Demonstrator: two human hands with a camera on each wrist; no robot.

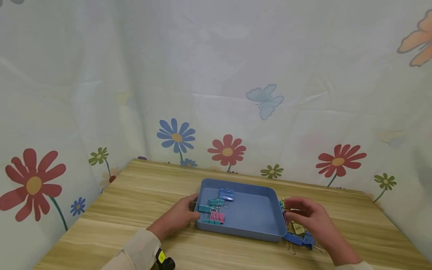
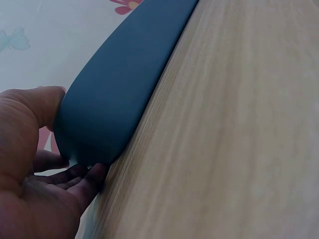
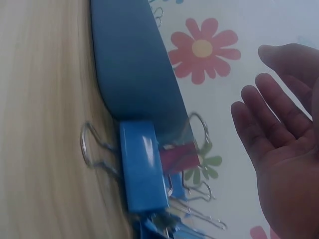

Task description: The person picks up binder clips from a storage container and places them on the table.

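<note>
A shallow blue tray lies on the table. My left hand holds its left end, the thumb up by the rim and the other fingers low against the end wall, close to the tabletop in the left wrist view. Inside the tray's left part sit a blue binder clip, a pink binder clip and several teal ones. Past the right end, my right hand hovers over a heap of binder clips, fingers apart and holding nothing. A large blue binder clip shows sharply at the heap's near side.
The heap also has a yellow binder clip, partly behind the right hand, and touches the tray's right wall. The wood-grain table reaches back to a flower-printed curtain. A black device with a yellow patch is on the left wrist.
</note>
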